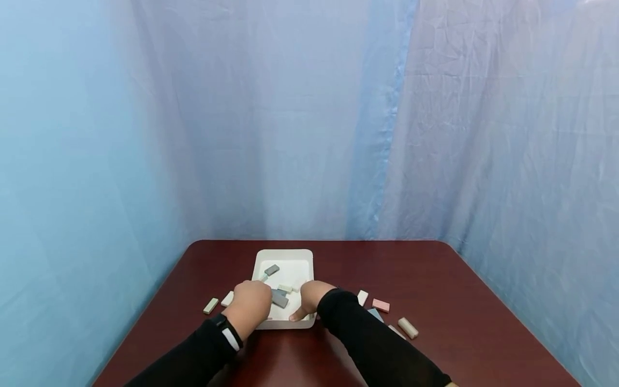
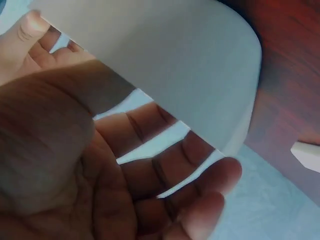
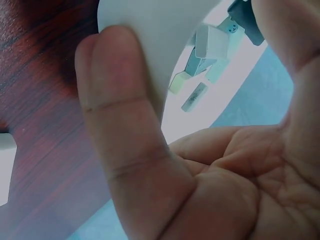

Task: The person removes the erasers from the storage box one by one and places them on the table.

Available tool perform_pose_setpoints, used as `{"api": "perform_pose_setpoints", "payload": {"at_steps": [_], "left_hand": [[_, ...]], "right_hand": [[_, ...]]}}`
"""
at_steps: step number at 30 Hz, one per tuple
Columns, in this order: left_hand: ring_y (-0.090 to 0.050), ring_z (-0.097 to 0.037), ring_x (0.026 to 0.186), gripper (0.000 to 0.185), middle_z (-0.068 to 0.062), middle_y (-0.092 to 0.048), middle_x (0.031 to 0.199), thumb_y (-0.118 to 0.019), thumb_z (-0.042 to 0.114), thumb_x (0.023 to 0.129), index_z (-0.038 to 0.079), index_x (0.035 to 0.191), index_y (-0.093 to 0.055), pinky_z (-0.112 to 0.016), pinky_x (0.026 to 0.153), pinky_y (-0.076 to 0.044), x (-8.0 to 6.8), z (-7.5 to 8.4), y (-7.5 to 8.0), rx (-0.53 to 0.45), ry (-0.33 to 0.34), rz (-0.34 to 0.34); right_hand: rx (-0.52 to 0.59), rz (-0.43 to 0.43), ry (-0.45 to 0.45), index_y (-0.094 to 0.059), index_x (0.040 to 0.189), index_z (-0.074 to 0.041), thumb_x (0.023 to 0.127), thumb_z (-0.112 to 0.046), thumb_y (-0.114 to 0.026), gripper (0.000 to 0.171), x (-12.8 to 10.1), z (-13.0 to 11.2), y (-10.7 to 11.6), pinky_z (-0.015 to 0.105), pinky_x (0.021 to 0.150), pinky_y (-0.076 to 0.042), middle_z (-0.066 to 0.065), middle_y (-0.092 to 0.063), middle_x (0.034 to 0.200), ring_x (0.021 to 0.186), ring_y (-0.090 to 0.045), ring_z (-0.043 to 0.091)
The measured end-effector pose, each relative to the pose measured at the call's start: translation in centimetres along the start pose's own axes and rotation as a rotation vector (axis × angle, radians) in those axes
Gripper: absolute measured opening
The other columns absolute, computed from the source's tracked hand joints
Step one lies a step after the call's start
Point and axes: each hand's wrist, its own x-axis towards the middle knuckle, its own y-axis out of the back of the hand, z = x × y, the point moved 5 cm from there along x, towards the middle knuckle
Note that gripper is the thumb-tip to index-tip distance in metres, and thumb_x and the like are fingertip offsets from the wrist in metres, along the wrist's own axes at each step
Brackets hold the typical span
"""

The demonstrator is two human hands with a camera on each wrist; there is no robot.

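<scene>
A white tray lies on the table, in the middle of the head view, with several small blocks scattered in it. Among these are a grey block, a darker grey block and a pale cream block. My left hand grips the tray by its left side; the left wrist view shows fingers curling at the edge of the white wall. On the opposite side my right hand holds the right wall, fingers along its outer face. The hands and sleeves hide parts of the tray's sides.
Left of the tray on the dark red table lie a pale green block and a white block. To the right are another white block, a pink block, a blue-grey block and a cream rounded block.
</scene>
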Motion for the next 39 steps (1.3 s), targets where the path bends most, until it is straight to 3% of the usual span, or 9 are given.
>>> {"api": "perform_pose_setpoints", "payload": {"at_steps": [5,10,15,22,30,36,39], "left_hand": [[-0.068,-0.023,0.068,0.022,-0.006,-0.066,0.070,-0.081,0.022,0.093,0.009,0.077,-0.073,-0.041,0.064,-0.062,-0.3,0.4,0.0,0.021,-0.025,0.022],[-0.067,-0.018,0.067,0.020,-0.003,-0.065,0.071,-0.084,0.023,0.090,0.010,0.080,-0.072,-0.039,0.063,-0.062,-0.8,1.0,-0.5,0.014,-0.051,0.001],[-0.067,-0.017,0.066,0.020,-0.003,-0.065,0.070,-0.084,0.022,0.090,0.010,0.079,-0.072,-0.039,0.061,-0.061,-0.8,1.2,-1.0,-0.006,-0.063,-0.001],[-0.069,-0.022,0.071,0.036,-0.003,-0.068,0.071,-0.087,0.044,0.086,0.011,0.078,-0.076,-0.044,0.067,-0.062,0.2,0.3,-0.8,-0.031,-0.053,-0.013],[-0.058,-0.013,0.061,0.019,-0.001,-0.061,0.068,-0.085,0.023,0.086,0.011,0.078,-0.072,-0.039,0.060,-0.058,-0.3,0.1,-0.9,-0.062,-0.036,-0.050],[-0.058,-0.014,0.060,0.017,-0.002,-0.062,0.068,-0.083,0.020,0.088,0.012,0.079,-0.071,-0.040,0.059,-0.057,-0.1,0.1,-0.6,-0.063,-0.047,-0.033],[-0.057,-0.014,0.058,0.016,-0.002,-0.060,0.066,-0.082,0.018,0.089,0.012,0.080,-0.070,-0.038,0.055,-0.055,0.1,-0.2,-0.6,-0.080,-0.046,0.007]], "right_hand": [[0.016,-0.016,-0.007,-0.075,0.094,-0.008,0.086,-0.054,-0.086,0.047,-0.3,0.3,-0.2,0.035,0.066,-0.053,0.002,-0.067,0.082,0.059,-0.064,0.022],[0.021,-0.027,-0.004,-0.076,0.099,-0.006,0.086,-0.053,-0.087,0.050,-0.7,0.4,-0.9,0.034,0.066,-0.054,0.002,-0.068,0.085,0.057,-0.064,0.020],[0.015,-0.030,0.007,-0.075,0.095,-0.006,0.087,-0.053,-0.086,0.048,-1.3,0.4,-0.8,0.033,0.066,-0.052,0.002,-0.066,0.081,0.055,-0.062,0.020],[0.011,-0.005,0.004,-0.073,0.091,-0.008,0.086,-0.053,-0.087,0.047,-0.7,0.5,-0.2,0.033,0.062,-0.051,0.002,-0.065,0.078,0.055,-0.063,0.020],[-0.026,-0.016,0.009,-0.073,0.088,-0.008,0.086,-0.056,-0.086,0.049,-0.4,0.7,-1.0,0.034,0.067,-0.053,0.001,-0.065,0.076,0.054,-0.062,0.019],[-0.001,-0.016,0.006,-0.073,0.083,-0.009,0.086,-0.054,-0.086,0.048,-0.4,1.0,-1.1,0.033,0.065,-0.053,0.002,-0.066,0.075,0.053,-0.062,0.019],[-0.014,-0.030,0.005,-0.073,0.083,-0.009,0.086,-0.056,-0.086,0.049,-0.5,1.0,-1.4,0.032,0.066,-0.052,0.002,-0.066,0.075,0.052,-0.062,0.019]]}}
